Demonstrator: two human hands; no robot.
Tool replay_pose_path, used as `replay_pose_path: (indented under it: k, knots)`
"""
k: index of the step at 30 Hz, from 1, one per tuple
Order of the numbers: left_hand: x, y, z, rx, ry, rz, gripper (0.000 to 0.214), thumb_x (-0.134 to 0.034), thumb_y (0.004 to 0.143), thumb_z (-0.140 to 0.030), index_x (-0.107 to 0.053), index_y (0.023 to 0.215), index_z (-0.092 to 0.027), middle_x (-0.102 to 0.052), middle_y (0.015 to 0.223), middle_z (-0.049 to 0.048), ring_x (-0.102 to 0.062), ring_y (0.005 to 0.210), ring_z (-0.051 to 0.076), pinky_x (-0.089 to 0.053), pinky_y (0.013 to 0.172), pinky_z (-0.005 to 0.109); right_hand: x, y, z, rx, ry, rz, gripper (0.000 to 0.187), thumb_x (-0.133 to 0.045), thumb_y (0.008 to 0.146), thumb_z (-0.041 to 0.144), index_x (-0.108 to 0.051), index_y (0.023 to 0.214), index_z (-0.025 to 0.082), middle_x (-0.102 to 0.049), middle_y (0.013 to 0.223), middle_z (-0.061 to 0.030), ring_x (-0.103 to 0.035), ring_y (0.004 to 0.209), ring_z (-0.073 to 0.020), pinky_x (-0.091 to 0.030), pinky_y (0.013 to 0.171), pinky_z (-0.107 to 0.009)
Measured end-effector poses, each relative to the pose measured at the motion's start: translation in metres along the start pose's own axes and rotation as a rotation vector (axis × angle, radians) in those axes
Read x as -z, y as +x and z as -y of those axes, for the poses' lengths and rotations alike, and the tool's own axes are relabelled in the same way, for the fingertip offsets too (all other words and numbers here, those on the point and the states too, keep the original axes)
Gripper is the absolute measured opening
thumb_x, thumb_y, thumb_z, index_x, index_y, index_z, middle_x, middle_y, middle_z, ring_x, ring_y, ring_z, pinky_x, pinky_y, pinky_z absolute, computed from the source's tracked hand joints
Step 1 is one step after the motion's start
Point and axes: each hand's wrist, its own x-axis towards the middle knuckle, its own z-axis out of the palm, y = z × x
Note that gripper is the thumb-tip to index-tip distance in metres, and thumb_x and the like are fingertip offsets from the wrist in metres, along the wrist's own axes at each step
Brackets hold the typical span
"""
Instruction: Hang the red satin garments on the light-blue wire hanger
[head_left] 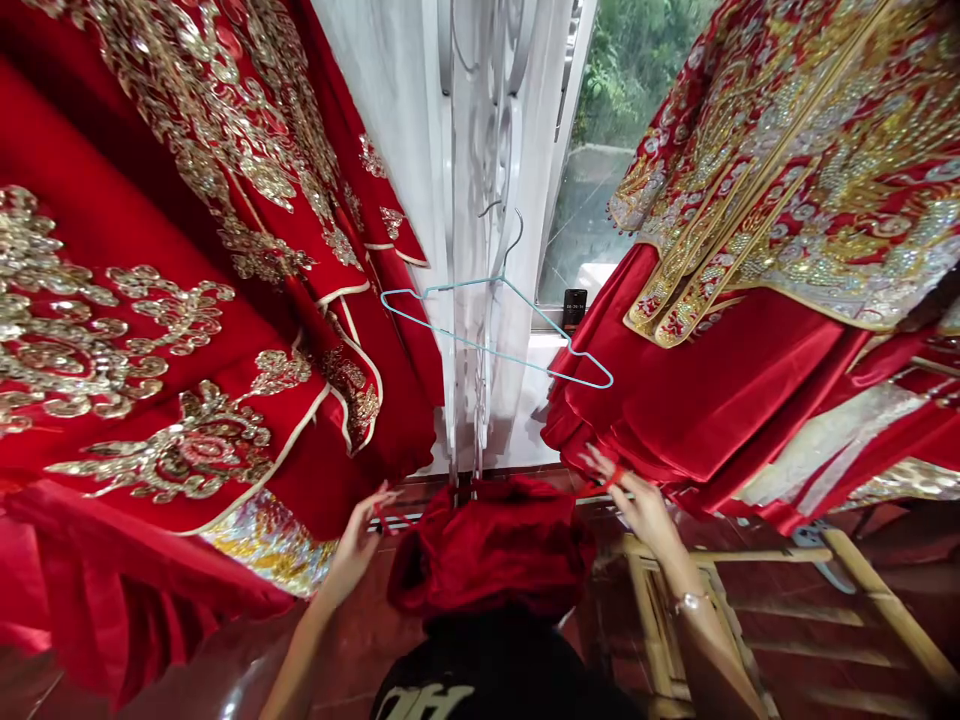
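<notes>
Thin red strips appear pinched between the fingers of both hands, the left hand just beside a bundled crimson satin cloth, the right hand near the hem of a red gold-embroidered gown. Above them, a pale blue wire hanger hangs from a white metal window grille.

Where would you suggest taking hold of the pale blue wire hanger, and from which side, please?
I would grip the neck of the pale blue wire hanger, just below its hook, coming up from below with the right hand. The neck sits midway between the shoulders, so the hanger should stay balanced.
</notes>
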Motion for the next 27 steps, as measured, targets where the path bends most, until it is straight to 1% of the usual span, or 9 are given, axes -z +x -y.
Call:
replay_pose_path:
  k: [3, 7, 9, 12, 16, 20, 22, 24, 27]
  knots:
    - [0.008, 0.020, -0.017, -0.181, 0.145, -0.061, 0.051, -0.063, 0.084, -0.038, -0.054, 0.132, -0.022, -0.050, 0.153, 0.0186, -0.047, 0.144, 0.030, -0.052, 0.107, 0.043, 0.031, 0.028, 0.004, 0.037, -0.002, -0.048, 0.035, -0.068, 0.084, 0.028, -0.076, 0.117, 0.027, -0.073, 0.127, -0.0066, -0.069, 0.119, -0.0295, -0.051, 0.109, -0.053]
    - [0.003, 0.026, -0.032, -0.371, 0.073, -0.303, 0.069, -0.063, 0.091, -0.032, -0.028, 0.151, -0.029, -0.047, 0.155, 0.0200, -0.064, 0.127, 0.025, -0.061, 0.092, 0.034, 0.065, 0.075, 0.020, 0.064, 0.055, -0.053, 0.043, -0.077, 0.078, 0.032, -0.075, 0.120, 0.023, -0.069, 0.134, -0.0082, -0.068, 0.121, -0.0312, -0.053, 0.108, -0.053]
    - [-0.002, 0.026, -0.039, -0.484, 0.051, -0.372, 0.076, -0.068, 0.088, -0.027, -0.024, 0.150, -0.033, -0.052, 0.152, 0.0182, -0.066, 0.125, 0.023, -0.061, 0.091, 0.032, 0.074, 0.101, 0.033, 0.060, 0.103, -0.032, 0.046, -0.081, 0.073, 0.032, -0.076, 0.118, 0.023, -0.071, 0.131, -0.0082, -0.069, 0.118, -0.0311, -0.054, 0.106, -0.052]
    - [-0.006, 0.028, -0.046, -0.628, 0.102, -0.420, 0.084, -0.074, 0.083, -0.020, -0.022, 0.147, -0.037, -0.059, 0.147, 0.0140, -0.067, 0.124, 0.023, -0.059, 0.098, 0.036, 0.076, 0.137, 0.058, 0.061, 0.167, 0.046, 0.046, -0.086, 0.064, 0.030, -0.079, 0.109, 0.022, -0.077, 0.116, -0.0075, -0.074, 0.105, -0.0289, -0.057, 0.101, -0.051]
    - [0.000, 0.029, -0.057, -0.783, 0.239, -0.391, 0.086, -0.071, 0.086, -0.017, -0.019, 0.150, -0.041, -0.062, 0.145, 0.0092, -0.069, 0.120, 0.022, -0.058, 0.101, 0.040, 0.061, 0.177, 0.094, 0.102, 0.114, 0.200, 0.032, -0.084, 0.064, 0.028, -0.080, 0.095, 0.020, -0.080, 0.089, -0.0034, -0.074, 0.081, -0.0215, -0.062, 0.081, -0.040]
    - [0.015, 0.029, -0.083, -0.879, 0.567, -0.278, 0.074, -0.060, 0.093, -0.013, -0.027, 0.155, -0.036, -0.061, 0.145, 0.0073, -0.067, 0.123, 0.021, -0.057, 0.104, 0.035, 0.053, 0.207, 0.117, 0.133, -0.077, 0.443, 0.015, -0.074, 0.074, 0.033, -0.073, 0.075, 0.018, -0.069, 0.060, 0.0010, -0.062, 0.052, -0.0135, -0.052, 0.054, -0.026]
    - [0.023, 0.034, -0.100, -0.928, 0.731, -0.180, 0.072, -0.055, 0.094, -0.010, -0.028, 0.158, -0.031, -0.061, 0.145, 0.0089, -0.067, 0.123, 0.022, -0.058, 0.103, 0.033, 0.056, 0.215, 0.122, 0.120, -0.157, 0.582, 0.018, -0.071, 0.077, 0.035, -0.071, 0.076, 0.017, -0.066, 0.060, 0.0009, -0.059, 0.048, -0.0118, -0.048, 0.051, -0.025]
    - [0.028, 0.043, -0.119, -1.052, 0.784, -0.112, 0.077, -0.051, 0.094, -0.006, -0.022, 0.160, -0.034, -0.061, 0.145, 0.0084, -0.068, 0.121, 0.022, -0.060, 0.100, 0.032, 0.062, 0.219, 0.122, 0.133, -0.231, 0.647, 0.024, -0.070, 0.077, 0.039, -0.071, 0.085, 0.017, -0.070, 0.070, -0.0013, -0.061, 0.053, -0.0128, -0.050, 0.055, -0.026]
    - [0.028, 0.066, -0.148, -1.109, 0.668, -0.103, 0.085, -0.048, 0.095, -0.005, -0.007, 0.162, -0.037, -0.059, 0.147, 0.0103, -0.065, 0.125, 0.022, -0.056, 0.105, 0.037, 0.071, 0.219, 0.114, 0.187, -0.286, 0.559, 0.037, -0.069, 0.076, 0.047, -0.074, 0.097, 0.017, -0.076, 0.090, -0.0071, -0.070, 0.076, -0.0199, -0.056, 0.072, -0.032]
